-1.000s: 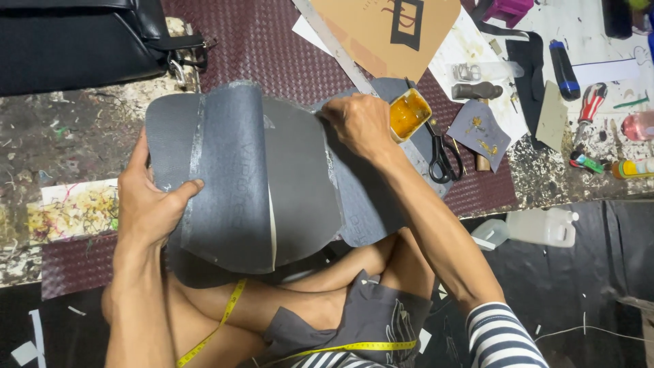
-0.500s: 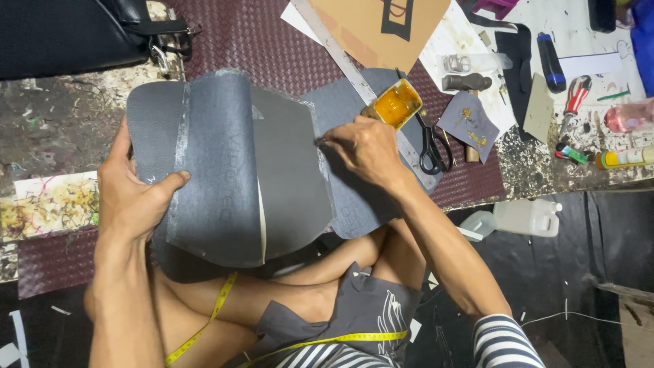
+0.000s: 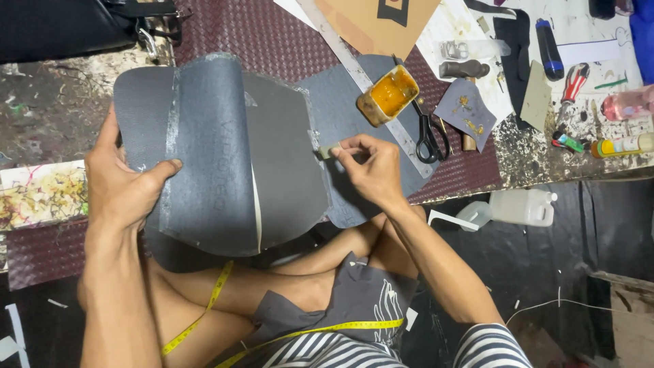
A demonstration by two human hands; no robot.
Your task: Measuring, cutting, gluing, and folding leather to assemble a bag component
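- Grey sheet (image 3: pixel 225 157) lies half on the surface (image 3: pixel 41 116), half over the lap; near edge hangs past the surface edge.
- Sheet is folded/curled: a raised roll runs top to bottom near its left side, pale seam lines along it.
- Left hand (image 3: pixel 122 184) grip is clamped on the sheet's left edge, thumb on top, fingers under.
- Right hand (image 3: pixel 368 167) pinches a small pale applicator (image 3: pixel 330 151) between thumb and fingers, tip touching the sheet's right-hand seam.
- Second grey piece (image 3: pixel 354 102) lies under the sheet's right part, on the dark red mat (image 3: pixel 272 41).
- Glue tin (image 3: pixel 388 95) with yellow-orange contents sits just above the right hand, on the steel ruler (image 3: pixel 361 75).
- Ruler runs diagonally from top centre down past the right hand, close to its knuckles.
- Scissors (image 3: pixel 429 133) just right of the tin, beside the ruler.
- Small grey scrap (image 3: pixel 466 109) with yellow smears right of the scissors.
- Cardboard (image 3: pixel 381 20) at top centre, black bag (image 3: pixel 61 27) at top left.
- Far right, well apart: blue-capped tube (image 3: pixel 548 48), red-handled tool (image 3: pixel 573 82), pink bottle (image 3: pixel 627 102).
- White jug (image 3: pixel 521 208) stands below the surface edge, right of the forearm.
- Yellow tape measure (image 3: pixel 204 307) drapes across the legs.
- Nothing lies between the right hand and the seam; tin and ruler crowd it from above.
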